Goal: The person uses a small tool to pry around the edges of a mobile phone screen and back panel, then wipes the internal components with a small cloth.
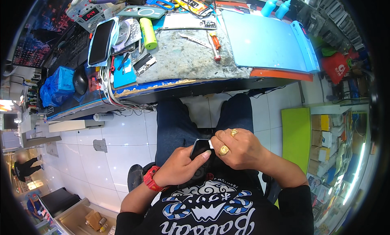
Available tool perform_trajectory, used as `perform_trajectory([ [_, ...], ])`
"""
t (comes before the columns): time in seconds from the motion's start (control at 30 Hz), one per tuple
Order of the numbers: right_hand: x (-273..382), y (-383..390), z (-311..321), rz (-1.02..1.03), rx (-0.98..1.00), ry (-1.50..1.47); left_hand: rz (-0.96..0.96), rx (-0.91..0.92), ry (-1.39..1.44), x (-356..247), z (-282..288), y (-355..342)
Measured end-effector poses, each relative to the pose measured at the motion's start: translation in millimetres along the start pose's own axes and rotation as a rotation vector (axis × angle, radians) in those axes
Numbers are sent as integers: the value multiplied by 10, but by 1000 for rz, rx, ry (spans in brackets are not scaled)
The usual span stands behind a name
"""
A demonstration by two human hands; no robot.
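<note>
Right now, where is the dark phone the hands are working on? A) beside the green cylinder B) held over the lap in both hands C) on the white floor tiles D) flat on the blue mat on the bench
B: the left hand cradles the dark phone over the lap, and the right hand pinches a small white piece at its edge.

Phone [200, 147] over the lap, workbench [191, 60] apparently just ahead

I saw a black phone [200, 147], red watch [150, 178], gold rings [224, 150], light-blue mat [264, 42], and yellow-green tube [148, 33].
</note>
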State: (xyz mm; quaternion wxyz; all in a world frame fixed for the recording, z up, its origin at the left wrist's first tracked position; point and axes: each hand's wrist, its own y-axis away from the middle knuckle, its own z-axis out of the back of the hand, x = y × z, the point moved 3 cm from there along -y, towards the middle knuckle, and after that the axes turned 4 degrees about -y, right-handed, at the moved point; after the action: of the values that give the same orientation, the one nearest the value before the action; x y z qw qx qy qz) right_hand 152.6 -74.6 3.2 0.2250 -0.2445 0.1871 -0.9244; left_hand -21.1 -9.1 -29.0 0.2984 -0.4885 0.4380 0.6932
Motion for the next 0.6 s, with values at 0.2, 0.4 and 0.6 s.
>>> perform_trajectory([
  [0.2,9,16,-31,-11,7,7,10,15,-55,21,5,10],
  [0.4,3,28,-58,-4,-27,0,10,11,-78,-38,15,9],
  [0.6,1,36,-91,8,-56,37,12,18,-82,-46,15,8],
])
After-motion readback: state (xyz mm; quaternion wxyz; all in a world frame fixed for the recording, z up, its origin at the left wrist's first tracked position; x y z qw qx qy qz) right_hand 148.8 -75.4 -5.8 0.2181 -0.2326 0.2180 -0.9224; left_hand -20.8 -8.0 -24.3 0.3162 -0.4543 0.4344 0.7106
